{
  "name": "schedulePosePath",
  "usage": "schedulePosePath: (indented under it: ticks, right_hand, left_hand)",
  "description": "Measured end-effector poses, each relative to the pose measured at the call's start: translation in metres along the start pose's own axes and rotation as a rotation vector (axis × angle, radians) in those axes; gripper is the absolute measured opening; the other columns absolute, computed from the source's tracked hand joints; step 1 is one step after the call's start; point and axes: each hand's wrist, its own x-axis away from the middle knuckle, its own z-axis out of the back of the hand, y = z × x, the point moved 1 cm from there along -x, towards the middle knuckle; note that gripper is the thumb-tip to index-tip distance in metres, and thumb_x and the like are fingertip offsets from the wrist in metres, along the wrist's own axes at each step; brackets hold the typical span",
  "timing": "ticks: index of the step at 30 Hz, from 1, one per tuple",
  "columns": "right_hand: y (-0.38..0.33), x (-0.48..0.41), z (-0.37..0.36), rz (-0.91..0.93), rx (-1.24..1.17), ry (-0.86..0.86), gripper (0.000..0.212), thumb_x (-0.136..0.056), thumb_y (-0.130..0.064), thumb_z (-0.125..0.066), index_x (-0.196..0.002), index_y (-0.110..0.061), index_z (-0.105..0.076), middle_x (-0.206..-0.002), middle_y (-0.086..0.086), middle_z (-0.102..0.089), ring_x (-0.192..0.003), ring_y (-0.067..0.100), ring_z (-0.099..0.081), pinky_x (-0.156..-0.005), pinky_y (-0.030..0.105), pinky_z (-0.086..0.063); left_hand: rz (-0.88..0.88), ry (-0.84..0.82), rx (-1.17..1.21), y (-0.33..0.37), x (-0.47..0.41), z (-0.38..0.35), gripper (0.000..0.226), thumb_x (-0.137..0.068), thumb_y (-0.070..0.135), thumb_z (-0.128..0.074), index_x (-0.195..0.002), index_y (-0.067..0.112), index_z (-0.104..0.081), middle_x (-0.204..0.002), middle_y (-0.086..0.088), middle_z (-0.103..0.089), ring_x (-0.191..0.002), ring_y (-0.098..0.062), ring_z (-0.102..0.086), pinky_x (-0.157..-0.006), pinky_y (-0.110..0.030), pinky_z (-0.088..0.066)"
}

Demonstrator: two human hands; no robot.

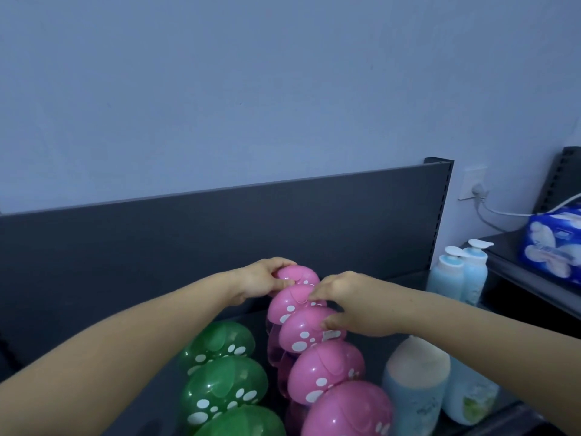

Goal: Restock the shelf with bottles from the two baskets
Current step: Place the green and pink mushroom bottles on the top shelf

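Row of glossy pink plastic bottles with domed white-spotted caps [325, 369] stands front to back on dark grey metal shelf [188, 247]. Our left hand [264, 280] grips rearmost pink cap [301, 273]; right hand [355, 305] lies bent-fingered over next two caps, gripping or steadying we cannot tell. Risk we judge: bottles touch, caps slick; sideways nudge could topple row into glossy green plastic bottles [223, 379] just beside.

No writing is legible; prints on the tissue pack [553, 243] and pale bottle [470, 401] are blurred.
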Motion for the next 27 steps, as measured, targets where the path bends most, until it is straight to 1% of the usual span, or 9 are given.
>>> schedulePosePath:
  ticks: [2,5,10,13,16,18,22,25,27]
  right_hand:
    - [0.000,0.000,0.000,0.004,0.001,0.013,0.044,-0.088,-0.032,-0.061,-0.130,-0.022,-0.054,-0.126,0.001,-0.055,-0.115,0.021,-0.050,-0.098,0.038,-0.042]
    - [0.001,-0.001,0.000,-0.005,0.021,0.011,0.048,-0.088,-0.035,-0.061,-0.133,-0.021,-0.051,-0.130,0.001,-0.052,-0.119,0.021,-0.049,-0.100,0.038,-0.041]
    - [0.001,-0.003,-0.002,-0.025,0.038,-0.014,0.045,-0.088,-0.035,-0.061,-0.126,-0.013,-0.054,-0.127,0.005,-0.053,-0.115,0.024,-0.051,-0.097,0.041,-0.043]
    - [0.001,-0.003,-0.002,-0.027,0.041,-0.016,0.045,-0.089,-0.034,-0.060,-0.128,-0.013,-0.053,-0.128,0.005,-0.052,-0.116,0.024,-0.050,-0.098,0.040,-0.043]
    - [0.000,-0.002,0.000,-0.031,0.028,-0.027,0.048,-0.089,-0.033,-0.059,-0.133,-0.015,-0.049,-0.131,0.004,-0.050,-0.119,0.023,-0.048,-0.100,0.039,-0.042]
    - [0.000,-0.002,0.005,-0.027,0.022,-0.022,0.051,-0.089,-0.036,-0.059,-0.134,-0.016,-0.048,-0.131,0.004,-0.050,-0.120,0.023,-0.049,-0.100,0.039,-0.042]
    - [-0.001,-0.002,0.023,0.004,-0.016,0.063,0.049,-0.089,-0.033,-0.060,-0.134,-0.020,-0.050,-0.132,0.000,-0.053,-0.119,0.018,-0.050,-0.100,0.032,-0.041]
    - [-0.004,-0.002,0.036,0.045,-0.065,0.159,0.044,-0.088,-0.032,-0.063,-0.130,-0.024,-0.054,-0.132,-0.006,-0.055,-0.121,0.014,-0.051,-0.103,0.029,-0.040]
    - [-0.010,-0.004,0.043,0.082,-0.053,0.203,0.046,-0.088,-0.032,-0.063,-0.132,-0.023,-0.052,-0.135,-0.007,-0.054,-0.125,0.011,-0.049,-0.105,0.024,-0.036]
  left_hand:
    - [0.009,-0.019,0.010,0.001,0.001,0.003,0.034,-0.096,0.018,-0.053,-0.131,0.020,-0.050,-0.121,-0.007,-0.061,-0.097,-0.017,-0.057,-0.078,-0.021,-0.049]
    - [-0.002,-0.022,-0.047,0.001,0.002,0.007,0.031,-0.099,0.018,-0.048,-0.130,0.017,-0.053,-0.103,-0.008,-0.062,-0.083,-0.018,-0.055,-0.074,-0.026,-0.049]
    - [-0.036,0.008,-0.148,0.003,0.000,0.008,0.031,-0.099,0.015,-0.046,-0.129,0.019,-0.055,-0.083,0.006,-0.059,-0.063,-0.005,-0.054,-0.053,-0.009,-0.042]
    - [-0.019,0.008,-0.192,0.004,0.001,0.010,0.035,-0.099,0.017,-0.046,-0.134,0.020,-0.052,-0.089,0.008,-0.061,-0.069,-0.002,-0.055,-0.062,-0.011,-0.044]
    - [0.002,0.013,-0.256,0.006,0.006,0.010,0.043,-0.100,0.024,-0.046,-0.142,0.020,-0.041,-0.126,-0.001,-0.057,-0.106,-0.013,-0.057,-0.093,-0.022,-0.042]
    - [-0.010,0.064,-0.338,0.010,0.012,0.014,0.045,-0.098,0.030,-0.047,-0.141,0.018,-0.040,-0.136,-0.004,-0.052,-0.121,-0.016,-0.050,-0.099,-0.022,-0.036]
    - [-0.074,0.241,-0.527,0.031,0.044,0.034,0.029,-0.095,0.032,-0.053,-0.119,0.018,-0.062,-0.118,0.001,-0.063,-0.111,-0.014,-0.056,-0.091,-0.019,-0.038]
    - [-0.100,0.326,-0.700,0.048,0.089,0.049,0.023,-0.093,0.035,-0.055,-0.107,0.020,-0.065,-0.100,0.005,-0.059,-0.100,-0.017,-0.058,-0.085,-0.023,-0.041]
    - [-0.080,0.400,-0.867,0.056,0.129,0.056,0.024,-0.092,0.044,-0.052,-0.103,0.025,-0.062,-0.099,0.006,-0.054,-0.096,-0.016,-0.055,-0.087,-0.032,-0.045]
